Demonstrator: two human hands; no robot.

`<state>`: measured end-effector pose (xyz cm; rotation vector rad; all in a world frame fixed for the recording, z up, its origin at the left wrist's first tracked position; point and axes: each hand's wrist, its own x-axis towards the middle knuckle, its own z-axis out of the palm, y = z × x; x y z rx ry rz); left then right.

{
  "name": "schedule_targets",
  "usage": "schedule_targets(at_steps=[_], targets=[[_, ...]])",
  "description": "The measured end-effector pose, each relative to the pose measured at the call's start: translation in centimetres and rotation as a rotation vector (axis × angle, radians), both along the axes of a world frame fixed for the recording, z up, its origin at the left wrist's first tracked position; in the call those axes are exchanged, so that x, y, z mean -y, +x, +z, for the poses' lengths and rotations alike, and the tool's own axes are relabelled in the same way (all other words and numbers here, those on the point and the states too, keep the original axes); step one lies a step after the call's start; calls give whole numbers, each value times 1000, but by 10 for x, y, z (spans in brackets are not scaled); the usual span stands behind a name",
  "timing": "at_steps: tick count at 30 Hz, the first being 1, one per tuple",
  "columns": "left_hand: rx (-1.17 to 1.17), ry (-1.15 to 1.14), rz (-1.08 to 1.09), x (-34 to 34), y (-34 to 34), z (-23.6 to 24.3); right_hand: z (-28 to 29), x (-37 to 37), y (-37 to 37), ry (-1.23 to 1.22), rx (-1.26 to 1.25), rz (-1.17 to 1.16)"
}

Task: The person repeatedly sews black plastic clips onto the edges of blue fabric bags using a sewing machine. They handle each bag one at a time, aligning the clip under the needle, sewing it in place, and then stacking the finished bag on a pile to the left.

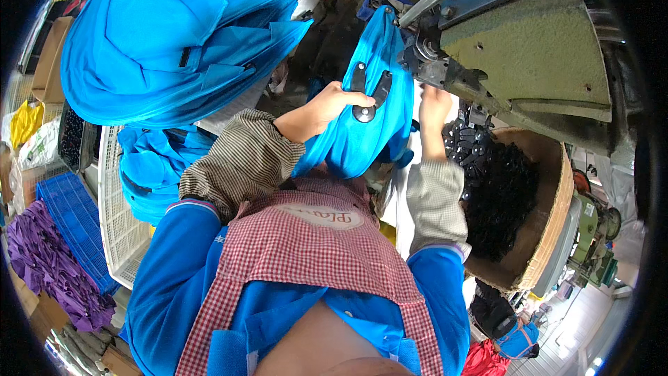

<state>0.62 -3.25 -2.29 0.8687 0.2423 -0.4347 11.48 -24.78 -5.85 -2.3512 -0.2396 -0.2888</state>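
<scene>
My left hand [328, 108] is closed on a bunch of bright blue fabric [355, 141], its thumb pressing a black two-pronged plastic piece [364, 113] that lies against the cloth. The fingers behind the fabric are hidden. The cloth hangs in folds from beside the head of a green machine [426, 56], its upper end close to the metal parts there. Just below that head, my right hand [435, 103] is raised with its fingers curled together. Machine parts partly cover its fingertips, and whatever they hold does not show.
Beside my right forearm stands a cardboard box [550, 219] heaped with black plastic pieces [497, 195]. A large pile of blue fabric [174, 35] fills the upper left. Below it, a white plastic basket [115, 202] holds more blue cloth. Purple fabric [52, 264] lies at far left.
</scene>
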Motion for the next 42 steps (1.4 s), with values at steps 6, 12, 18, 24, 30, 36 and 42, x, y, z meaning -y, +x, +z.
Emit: schedule_targets(at_steps=[6, 12, 18, 24, 30, 36, 42], targets=[[-37, 3, 9, -3, 4, 2, -68, -4, 45, -401, 59, 415], [93, 86, 5, -5, -4, 15, -49, -14, 41, -211, 46, 446], [90, -126, 372, 24, -100, 12, -11, -20, 14, 968, -762, 68], [-64, -216, 381, 37, -130, -7, 75, -56, -30, 891, -825, 244], [-46, -303, 904, -9, -191, 1, -3, -30, -62, 1189, -472, 105], [-248, -140, 1064, -21, -330, -42, -171, 55, -135, 1039, -1183, 279], [-328, 592, 1281, -25, -358, -187, -24, 36, -165, 1245, -1271, 234]])
